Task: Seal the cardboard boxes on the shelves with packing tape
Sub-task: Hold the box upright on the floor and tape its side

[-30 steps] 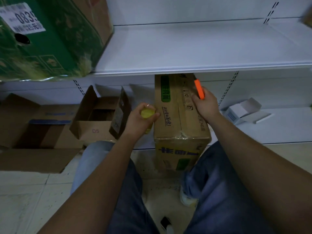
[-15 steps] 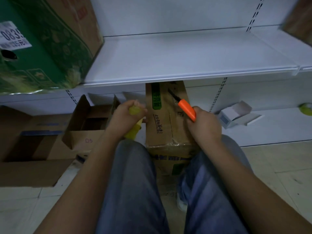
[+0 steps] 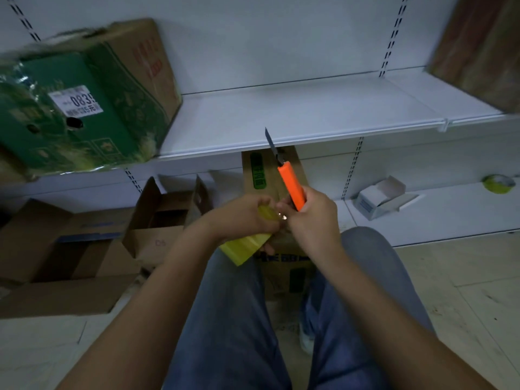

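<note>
Yellow tape roll (image 3: 247, 244) gripped in left hand (image 3: 242, 218), over tall cardboard box (image 3: 281, 175) on bottom shelf (image 3: 450, 218), likely readying a strip. Right hand (image 3: 312, 218) clenched round orange utility knife (image 3: 291, 187), blade up, clear of fingers. Counted: tape rolls, two, second (image 3: 499, 183) on shelf; knife, one.

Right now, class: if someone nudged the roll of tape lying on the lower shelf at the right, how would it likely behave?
The tape roll seems to lie flat on the white shelf, so a nudge would probably slide it rather than roll it. It looks small and hollow, so likely light. Tipped onto its edge, it could roll away.
</note>
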`<state>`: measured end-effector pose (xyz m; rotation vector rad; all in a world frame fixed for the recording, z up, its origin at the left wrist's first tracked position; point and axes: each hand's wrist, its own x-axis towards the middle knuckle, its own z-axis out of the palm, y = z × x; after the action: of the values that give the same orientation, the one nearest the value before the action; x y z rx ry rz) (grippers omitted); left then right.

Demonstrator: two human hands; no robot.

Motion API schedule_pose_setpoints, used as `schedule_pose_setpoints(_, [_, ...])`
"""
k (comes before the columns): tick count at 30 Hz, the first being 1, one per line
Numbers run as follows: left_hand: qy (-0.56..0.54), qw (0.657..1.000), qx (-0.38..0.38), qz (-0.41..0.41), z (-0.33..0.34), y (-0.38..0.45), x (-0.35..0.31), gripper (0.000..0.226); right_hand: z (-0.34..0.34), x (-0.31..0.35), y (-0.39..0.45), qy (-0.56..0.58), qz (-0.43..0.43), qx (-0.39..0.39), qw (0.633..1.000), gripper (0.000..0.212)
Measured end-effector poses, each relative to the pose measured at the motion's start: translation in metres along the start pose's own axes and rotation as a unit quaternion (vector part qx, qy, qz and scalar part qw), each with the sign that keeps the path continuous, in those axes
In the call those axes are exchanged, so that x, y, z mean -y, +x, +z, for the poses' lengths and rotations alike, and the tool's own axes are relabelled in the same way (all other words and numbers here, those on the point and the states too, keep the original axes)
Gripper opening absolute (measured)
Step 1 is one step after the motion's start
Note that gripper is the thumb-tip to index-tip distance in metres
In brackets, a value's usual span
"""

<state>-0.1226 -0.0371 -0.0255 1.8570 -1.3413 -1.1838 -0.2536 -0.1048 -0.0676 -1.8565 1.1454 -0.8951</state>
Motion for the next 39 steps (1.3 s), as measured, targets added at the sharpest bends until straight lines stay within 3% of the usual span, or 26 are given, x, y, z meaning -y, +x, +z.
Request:
schedule_pose_setpoints(4, [0.005,0.997,0.073,-0.025,0.008,-0.006,-0.007,0.035,-0.012,-0.011,-0.007,0.003,0.04,0.014,0.999,0.022])
schedule_pose_setpoints(8, [0.203,0.978,0.051,-0.004,-0.001,-0.01,0.009,0.075,-0.03,-0.037,-0.008,-0.031,0.081,-0.018,0.996,0.01])
schedule_pose_setpoints(13, [0.217,0.975,0.033,-0.014,-0.01,-0.026,0.027,0.05,-0.057,-0.069,0.007,-0.04,0.137,-0.066,0.988,0.014])
schedule_pose_setpoints(16, [0.428,0.903,-0.036,-0.006,-0.013,-0.013,0.032,0.057,-0.052,-0.082,0.009,-0.051,0.153,-0.076,0.984,0.016])
schedule_pose_setpoints(18, [0.49,0.868,-0.072,-0.038,-0.017,-0.001,0.042,0.068,-0.05,-0.088,0.012,-0.056,0.164,-0.087,0.981,0.017])
schedule_pose_setpoints(23, [0.469,0.876,-0.063,-0.094,-0.016,0.019,0.072,0.074,-0.038,-0.102,0.021,-0.083,0.174,-0.08,0.978,0.02])
schedule_pose_setpoints(27, [0.459,0.881,-0.078,-0.089,-0.012,0.037,0.09,0.073,-0.029,-0.117,0.025,-0.089,0.196,-0.07,0.974,0.022])
schedule_pose_setpoints(31, [0.431,0.899,-0.046,-0.057,-0.016,0.052,0.103,0.05,-0.026,-0.124,0.03,-0.054,0.204,-0.05,0.976,0.023])
schedule_pose_setpoints(33, [0.407,0.913,-0.024,-0.032,-0.019,0.058,0.109,0.045,-0.022,-0.128,0.03,0.03,0.226,-0.021,0.973,0.014])
schedule_pose_setpoints(36, [0.364,0.931,-0.029,-0.02,-0.019,0.06,0.12,0.081,-0.019,-0.137,0.027,0.152,0.29,0.008,0.945,0.007])
schedule_pose_setpoints(39, [0.344,0.931,-0.118,0.016,-0.009,0.055,0.132,0.099,-0.019,-0.149,0.024,0.037,0.304,0.008,0.952,0.048])
